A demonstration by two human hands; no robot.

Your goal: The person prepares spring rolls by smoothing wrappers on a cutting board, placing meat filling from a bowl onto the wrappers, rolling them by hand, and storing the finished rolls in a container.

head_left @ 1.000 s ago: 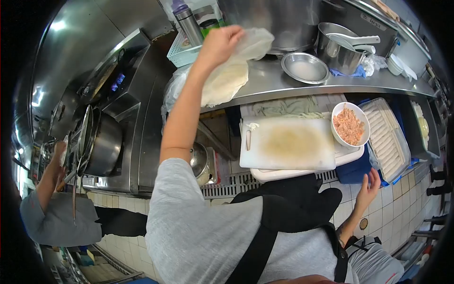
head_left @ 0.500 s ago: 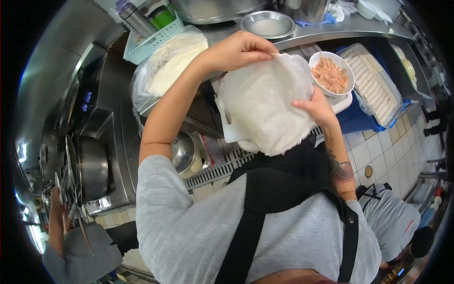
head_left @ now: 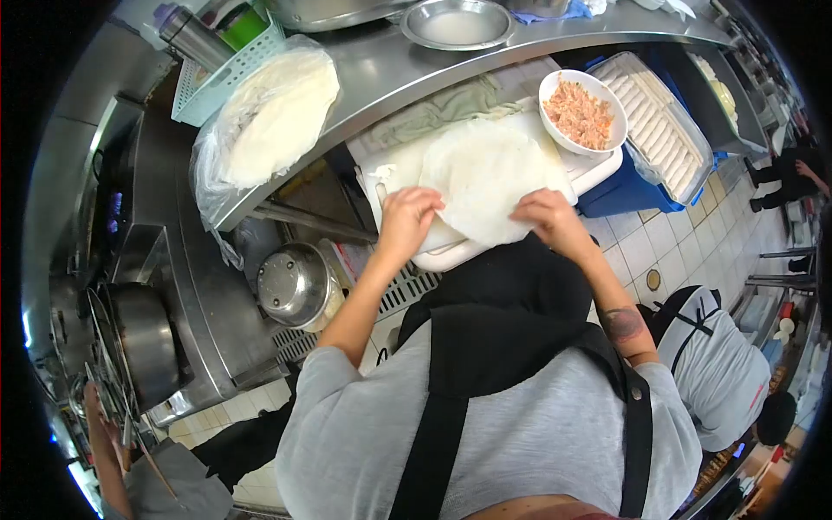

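A thin, white, round dough wrapper (head_left: 490, 169) lies flat on a white cutting board (head_left: 400, 173) in front of me. At its lower left edge, my left hand (head_left: 407, 221) has its fingers bent and pinched on the rim. My right hand (head_left: 552, 218) is closed on the lower right edge, its fingertips slightly blurred. Beyond the right hand, a white bowl (head_left: 617, 139) holds pinkish minced filling (head_left: 579, 114) at the board's upper right corner. A small white scrap (head_left: 382, 172) sits on the board's left side.
A plastic-wrapped stack of pale dough sheets (head_left: 286, 108) is on the steel counter (head_left: 360, 74), beside a metal basin (head_left: 458, 24). Right, a container of white rolls (head_left: 646, 113) rests on a blue bin (head_left: 620, 195). Co-workers (head_left: 724, 355) stand at both sides. A pot (head_left: 295, 286) is low left.
The wrapper, held up and draped from both hands before, now lies on the board. My left hand has come down toward me to its near edge. The view has shifted.
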